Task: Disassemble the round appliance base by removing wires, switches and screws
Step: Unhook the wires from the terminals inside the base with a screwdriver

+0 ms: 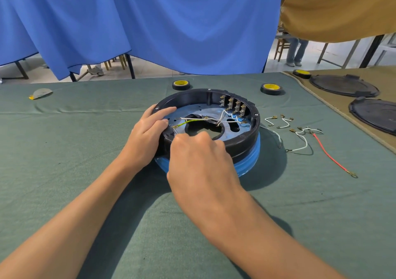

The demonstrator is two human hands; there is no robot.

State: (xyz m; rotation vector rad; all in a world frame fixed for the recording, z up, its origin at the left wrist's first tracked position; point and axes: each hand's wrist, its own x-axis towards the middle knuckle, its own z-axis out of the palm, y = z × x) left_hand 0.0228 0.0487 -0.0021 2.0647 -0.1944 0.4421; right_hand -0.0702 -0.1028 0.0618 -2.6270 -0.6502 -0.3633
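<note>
A round black appliance base (242,141) with a blue-filmed lower ring lies open side up on the green cloth. Inside it, white wires (222,117) and a yellow-green wire (188,122) cross a metal plate, and a row of switch terminals (233,105) lines the far wall. My left hand (145,135) rests on the base's left rim with its fingers laid over the edge. At the near left rim, my right hand (199,156) has its fingers curled; what they pinch is hidden behind the hand.
Loose white wires (278,122) and a red wire (330,156) lie on the cloth right of the base. Two tape rolls (181,84) (271,88) sit behind it, a third (301,73) at the far right near two black round covers (345,84).
</note>
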